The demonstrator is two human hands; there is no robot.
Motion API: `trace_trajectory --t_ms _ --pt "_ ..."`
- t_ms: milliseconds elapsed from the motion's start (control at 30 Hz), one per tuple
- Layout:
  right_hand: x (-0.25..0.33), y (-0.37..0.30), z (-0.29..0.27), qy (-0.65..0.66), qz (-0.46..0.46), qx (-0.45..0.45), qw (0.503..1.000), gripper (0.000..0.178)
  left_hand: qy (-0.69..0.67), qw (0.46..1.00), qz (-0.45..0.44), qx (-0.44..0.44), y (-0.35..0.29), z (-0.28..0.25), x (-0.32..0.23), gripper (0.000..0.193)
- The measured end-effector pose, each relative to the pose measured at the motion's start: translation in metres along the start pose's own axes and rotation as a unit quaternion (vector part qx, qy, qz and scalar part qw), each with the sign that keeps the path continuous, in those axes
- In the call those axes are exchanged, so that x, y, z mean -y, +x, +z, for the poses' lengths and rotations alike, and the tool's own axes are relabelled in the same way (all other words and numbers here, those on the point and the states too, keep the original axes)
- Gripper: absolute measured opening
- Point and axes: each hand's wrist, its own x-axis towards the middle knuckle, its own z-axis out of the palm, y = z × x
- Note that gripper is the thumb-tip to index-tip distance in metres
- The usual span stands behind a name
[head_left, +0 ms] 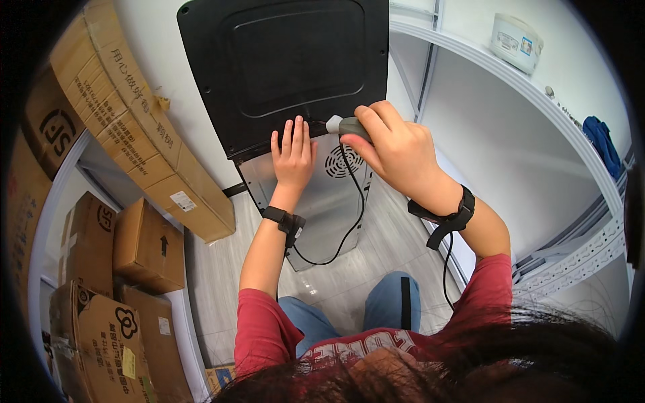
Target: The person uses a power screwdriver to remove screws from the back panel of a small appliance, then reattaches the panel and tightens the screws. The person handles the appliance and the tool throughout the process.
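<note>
A tall appliance with a black top panel and a bare metal back stands in front of me. My left hand lies flat with fingers stretched on the panel's near edge. My right hand is wrapped round the grey handle of a screwdriver with a pale collar. Its thin shaft points left, toward the panel edge beside my left fingertips; whether the tip sits on a screw is too small to tell. A round vent grille shows below the screwdriver.
A thin black cable loops in front of the metal back. On the left, a long upright carton leans by the wall, and several cardboard boxes fill a white shelf. A white curved-looking rack at right holds a white tub and blue cloth.
</note>
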Motion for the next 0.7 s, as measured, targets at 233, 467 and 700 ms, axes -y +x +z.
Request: trace_trajectory --t_ms 233,467,700 --pt "-0.010 0.009 0.009 0.092 -0.120 -0.124 0.981 0.029 0.004 1.000 0.002 -0.006 0.002 -0.001 -0.002 0.045" --pt "-0.001 0.004 0.007 0.027 -0.073 -0.079 0.994 0.033 0.020 1.000 0.007 0.002 0.000 -0.001 0.000 0.044" --pt "-0.007 0.014 0.018 0.113 -0.125 -0.153 0.974 0.040 0.010 1.000 -0.003 -0.001 -0.001 0.002 -0.005 0.043"
